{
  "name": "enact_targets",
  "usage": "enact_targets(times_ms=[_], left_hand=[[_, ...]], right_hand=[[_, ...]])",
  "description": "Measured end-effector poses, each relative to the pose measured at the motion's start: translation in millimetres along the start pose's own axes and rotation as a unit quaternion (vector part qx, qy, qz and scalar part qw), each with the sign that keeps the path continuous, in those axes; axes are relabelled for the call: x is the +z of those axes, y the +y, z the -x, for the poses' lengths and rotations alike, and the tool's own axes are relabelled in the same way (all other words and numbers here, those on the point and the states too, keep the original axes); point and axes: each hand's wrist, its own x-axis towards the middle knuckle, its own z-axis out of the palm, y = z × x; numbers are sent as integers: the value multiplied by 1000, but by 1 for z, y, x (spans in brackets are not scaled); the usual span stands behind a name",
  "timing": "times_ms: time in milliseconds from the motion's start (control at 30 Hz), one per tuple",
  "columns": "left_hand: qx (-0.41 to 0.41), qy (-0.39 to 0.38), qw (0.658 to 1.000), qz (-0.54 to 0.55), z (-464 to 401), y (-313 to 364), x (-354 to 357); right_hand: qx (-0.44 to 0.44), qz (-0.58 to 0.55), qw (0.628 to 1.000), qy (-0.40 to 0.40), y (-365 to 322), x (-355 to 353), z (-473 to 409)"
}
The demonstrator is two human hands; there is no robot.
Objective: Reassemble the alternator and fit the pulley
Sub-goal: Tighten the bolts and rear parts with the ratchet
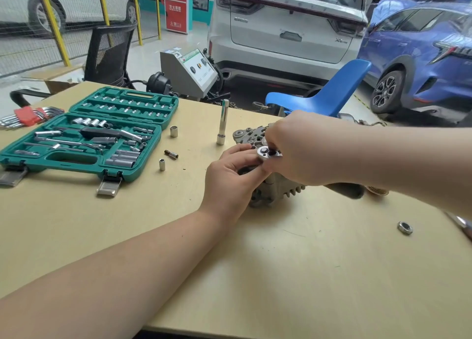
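My left hand (pixel 231 175) and right hand (pixel 302 147) meet over the alternator (pixel 277 185) on the wooden table (pixel 293 275); both pinch the ratchet head (pixel 267 153) atop it; a loose nut (pixel 405 228) lies well to the right; the open socket set case (pixel 84 137) sits far left.

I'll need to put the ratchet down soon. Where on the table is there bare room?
The near table, between the left forearm and the loose nut, is bare. So is the strip below the socket case. Between the case and the alternator it is crowded with loose sockets.
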Motion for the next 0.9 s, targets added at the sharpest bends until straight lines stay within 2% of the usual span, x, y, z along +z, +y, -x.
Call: enact_targets(times_ms=[267,400,467,567,633,900], left_hand=[[-6,-5,1000,0,-1,-1,-1],[-20,3,1000,14,-1,-2,2],[-23,7,1000,10,-2,-3,1],[-15,-11,1000,-5,-3,-3,-1],[-14,-16,1000,-1,-2,-3,-2],[-18,23,999,45,1,4,7]], right_hand=[[-82,-56,995,-29,23,-16,5],[-33,39,999,-17,-1,-1,12],[-10,31,999,-24,-12,5,15],[14,-38,999,23,-12,10,13],[-3,-57,998,32,-10,9,12],[-112,5,994,11,19,-2,7]])
